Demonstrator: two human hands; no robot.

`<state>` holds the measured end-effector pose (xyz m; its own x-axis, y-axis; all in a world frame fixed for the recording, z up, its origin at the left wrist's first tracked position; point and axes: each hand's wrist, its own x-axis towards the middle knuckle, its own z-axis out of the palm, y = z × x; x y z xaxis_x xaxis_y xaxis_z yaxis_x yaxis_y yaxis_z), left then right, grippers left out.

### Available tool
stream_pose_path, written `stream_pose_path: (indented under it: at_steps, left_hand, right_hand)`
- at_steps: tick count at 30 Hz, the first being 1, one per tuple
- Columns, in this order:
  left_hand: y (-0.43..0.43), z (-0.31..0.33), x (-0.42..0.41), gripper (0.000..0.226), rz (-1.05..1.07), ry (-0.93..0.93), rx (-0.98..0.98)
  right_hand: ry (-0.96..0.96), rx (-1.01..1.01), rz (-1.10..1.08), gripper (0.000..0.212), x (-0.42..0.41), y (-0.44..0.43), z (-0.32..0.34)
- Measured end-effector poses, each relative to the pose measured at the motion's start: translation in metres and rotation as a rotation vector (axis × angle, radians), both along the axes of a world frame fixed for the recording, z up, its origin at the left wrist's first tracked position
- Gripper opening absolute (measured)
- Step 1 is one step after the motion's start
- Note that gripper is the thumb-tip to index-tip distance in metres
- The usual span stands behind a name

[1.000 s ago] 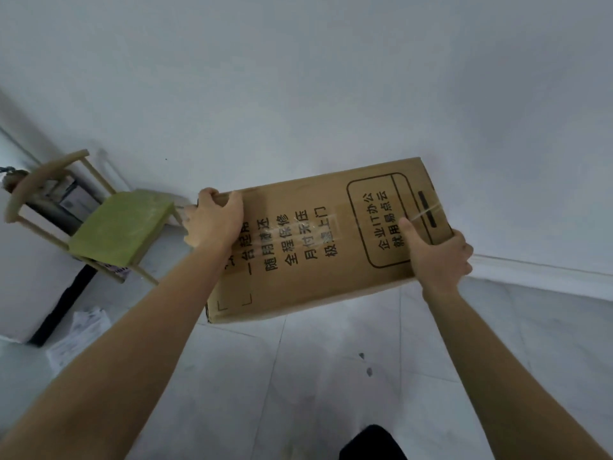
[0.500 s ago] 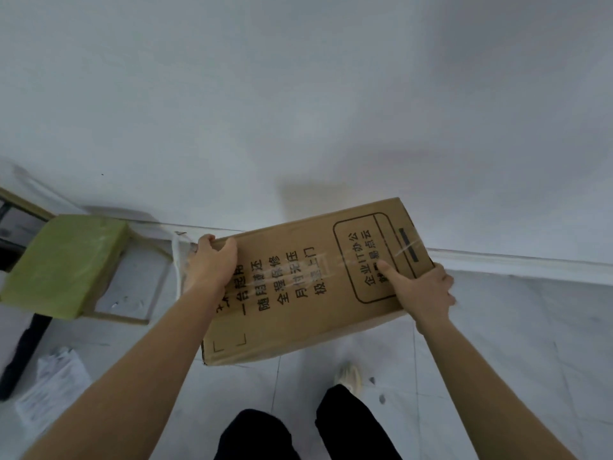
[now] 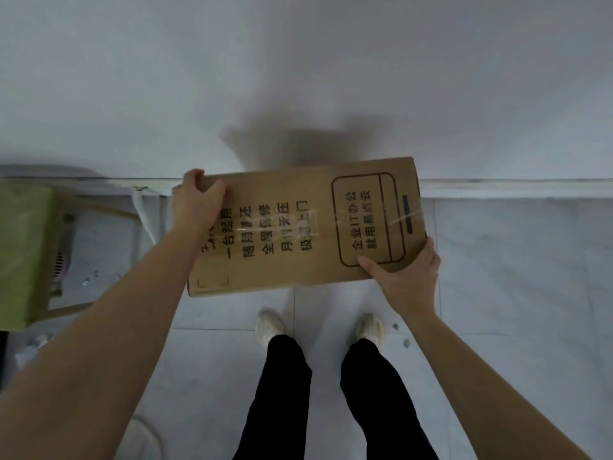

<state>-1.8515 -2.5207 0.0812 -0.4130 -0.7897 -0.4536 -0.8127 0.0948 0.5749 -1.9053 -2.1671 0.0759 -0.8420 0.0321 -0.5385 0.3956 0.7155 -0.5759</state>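
Note:
A long brown cardboard box (image 3: 298,227) with black printed characters and clear tape across its top is held low over the tiled floor, close to the white wall. My left hand (image 3: 199,202) grips its far left corner, fingers curled over the top edge. My right hand (image 3: 408,273) holds the near right corner, thumb lying on the top face and fingers wrapped under the end. The box lies almost level, its long side along the wall.
A chair with a green seat (image 3: 23,254) stands at the left, with papers on the floor beside it. The baseboard (image 3: 514,187) runs behind the box. My legs in black trousers and pale shoes (image 3: 270,327) stand just behind the box.
The box has come down and closer to the wall and floor, turning from tilted to nearly level. My view has tipped downward, so my legs and shoes now show.

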Motion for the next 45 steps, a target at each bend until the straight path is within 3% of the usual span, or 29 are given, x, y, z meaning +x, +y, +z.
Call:
stream_pose_path:
  at_steps: [4, 7, 10, 15, 17, 20, 24, 27, 30, 37, 42, 45]
  left_hand:
    - [-0.038, -0.024, -0.009, 0.072, -0.196, 0.145, -0.092]
    - [-0.034, -0.052, 0.006, 0.07, -0.377, -0.111, -0.249]
    - [-0.017, -0.065, 0.023, 0.061, -0.409, -0.266, -0.338]
    - [-0.015, -0.073, 0.024, 0.102, -0.487, -0.412, -0.389]
    - [-0.017, -0.073, 0.021, 0.107, -0.499, -0.407, -0.388]
    - [-0.015, -0.071, 0.019, 0.104, -0.493, -0.395, -0.371]
    - [0.019, -0.045, 0.02, 0.073, -0.565, -0.229, -0.43]
    - [0.045, 0.024, 0.01, 0.07, -0.613, 0.059, -0.507]
    - [0.061, 0.118, -0.019, 0.064, -0.59, 0.176, -0.626]
    - [0.114, 0.364, -0.1, 0.054, -0.605, 0.536, -0.913]
    - [0.184, 0.517, -0.12, 0.056, -0.606, 0.789, -0.961]
    - [0.22, 0.566, -0.124, 0.057, -0.613, 0.981, -0.981]
  right_hand:
    - [0.071, -0.096, 0.101, 0.116, 0.003, -0.035, -0.034]
    - [0.088, -0.061, 0.262, 0.092, -0.003, -0.065, -0.052]
    - [0.087, 0.01, 0.339, 0.089, -0.019, -0.077, -0.061]
    - [0.053, 0.05, 0.392, 0.092, -0.025, -0.077, -0.068]
    - [0.031, 0.08, 0.406, 0.092, -0.028, -0.079, -0.068]
    - [-0.015, 0.167, 0.446, 0.092, -0.032, -0.079, -0.062]
    - [0.095, 0.235, 0.461, 0.086, -0.031, -0.079, -0.031]
    - [0.332, 0.169, 0.497, 0.06, -0.048, -0.077, 0.038]
    - [0.542, 0.08, 0.514, 0.045, -0.076, -0.073, 0.129]
    - [0.969, -0.055, 0.362, 0.037, -0.129, -0.03, 0.358]
    - [1.213, 0.045, 0.167, 0.045, -0.138, 0.049, 0.503]
    - [1.283, 0.143, 0.085, 0.052, -0.114, 0.102, 0.552]
